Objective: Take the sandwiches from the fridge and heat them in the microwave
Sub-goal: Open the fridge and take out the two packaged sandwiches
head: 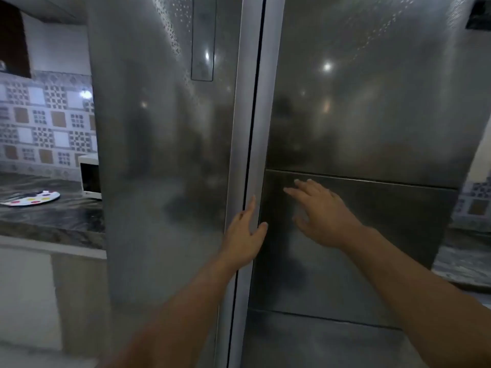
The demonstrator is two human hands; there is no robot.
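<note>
Fridge: the steel two-door fridge fills my view, and both of its doors look shut, with only the dark seam between them showing.
Sandwiches: I can't see them anywhere; I take it they are behind these doors, so the task's own thing is hidden from me.
Counter: the dark marbled counter runs off to my left, beside the fridge.
Microwave: the white microwave stands at the back of that counter, partly hidden by the fridge's left door; its door looks closed.
Plate: a white plate with coloured spots lies on the counter, near the microwave and apart from it.
Right hand: my right hand is spread open and empty, fingers extended at the panel of the right door; whether they press on it I can't tell.
Left hand: my left hand is open and holds nothing yet, fingers laid along the edge strip at the seam, thumb on the right door's side.
Progress: nothing is done so far, by my reckoning.
Left to do: open the door, take the sandwiches out, carry them to the microwave, heat them.
</note>
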